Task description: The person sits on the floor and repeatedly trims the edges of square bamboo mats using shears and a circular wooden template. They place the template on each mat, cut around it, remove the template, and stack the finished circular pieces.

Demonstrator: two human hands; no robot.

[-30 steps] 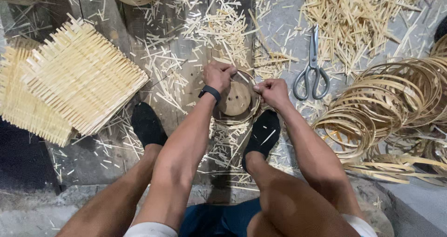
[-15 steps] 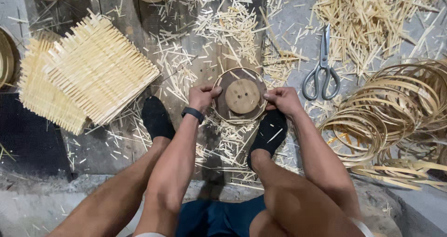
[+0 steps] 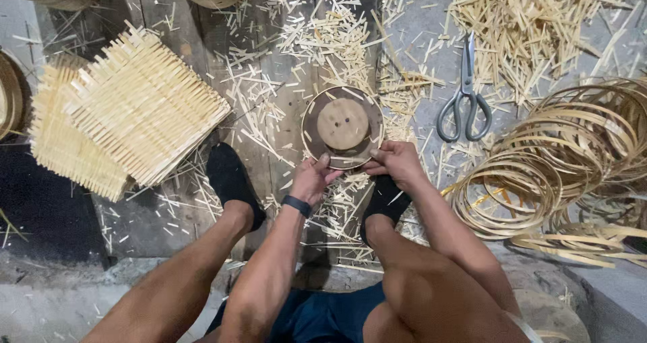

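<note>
L hand (image 3: pixel 313 179) & R hand (image 3: pixel 397 162) hold round wooden mould (image 3: pixel 342 126) w/ bamboo hoop at near rim, fingers pinching it. Step looks like seating hoop; next prob needs even pressure round rim. Scissors (image 3: pixel 464 100) near.

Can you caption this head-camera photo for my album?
Both hands, left hand and right hand, grip a round wooden form amid bamboo offcuts.

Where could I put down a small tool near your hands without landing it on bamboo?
Barest: dark floor below the woven mats, left of the left foot. Crowded: offcuts above the round form, scissors and hoops to its right.
</note>
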